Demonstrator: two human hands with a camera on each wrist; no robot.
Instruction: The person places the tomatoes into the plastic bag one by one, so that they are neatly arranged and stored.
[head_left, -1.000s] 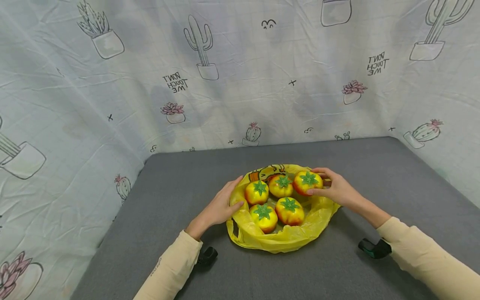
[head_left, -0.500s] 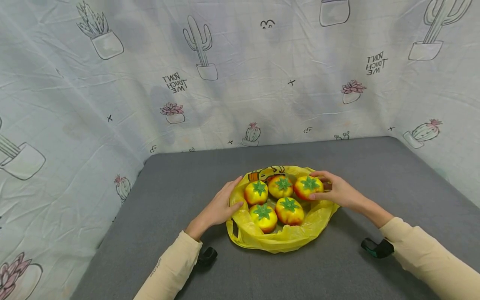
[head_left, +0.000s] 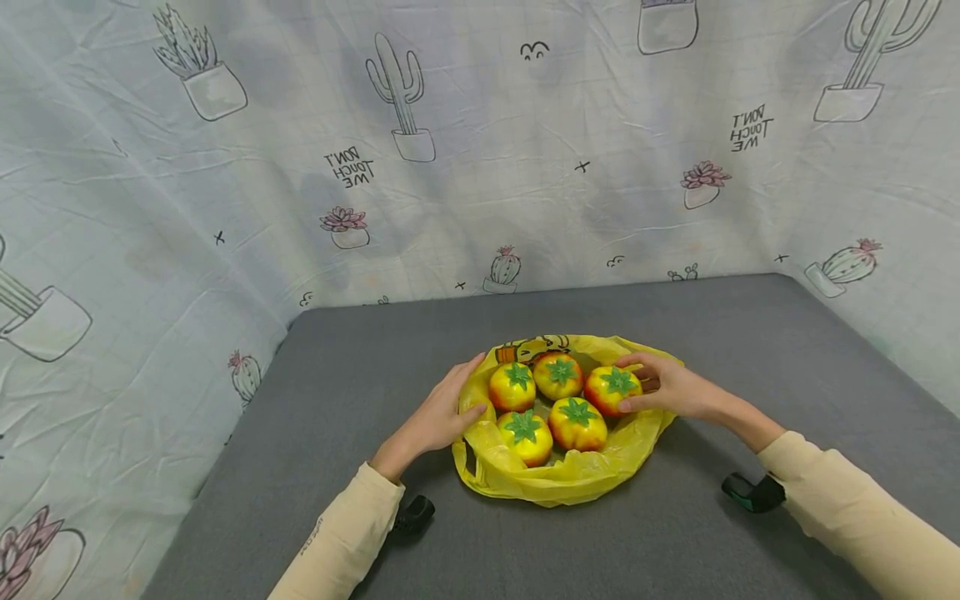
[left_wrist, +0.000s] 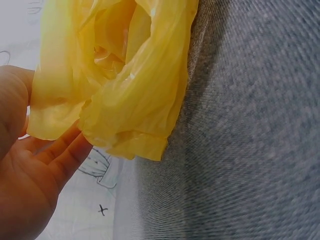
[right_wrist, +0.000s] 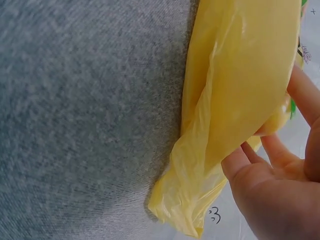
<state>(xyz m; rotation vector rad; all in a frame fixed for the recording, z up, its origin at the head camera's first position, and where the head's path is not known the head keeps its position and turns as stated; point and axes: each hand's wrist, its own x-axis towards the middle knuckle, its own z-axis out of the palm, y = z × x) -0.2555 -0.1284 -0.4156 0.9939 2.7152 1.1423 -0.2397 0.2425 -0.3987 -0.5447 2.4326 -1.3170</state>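
Observation:
Several toy tomatoes, yellow-red with green star-shaped tops, sit inside an open yellow plastic bag (head_left: 555,487). My right hand (head_left: 678,392) holds the rightmost toy tomato (head_left: 609,387) between thumb and fingers, low inside the bag's right side. The bag's wall hides part of that grasp in the right wrist view, where my right hand (right_wrist: 280,185) curves beside the plastic. My left hand (head_left: 438,408) rests at the bag's left rim, thumb and fingers spread apart. In the left wrist view, plastic covers the fingertips of my left hand (left_wrist: 35,175).
The bag stands on a grey cloth-covered table (head_left: 360,367). White fabric with cactus drawings (head_left: 450,208) encloses the back and sides. A dark device shows under each forearm, such as the right device (head_left: 753,493).
My right hand has lowered the rightmost toy tomato slightly into the bag. The tomato at the back has shifted a little left. My left hand has stayed at the rim.

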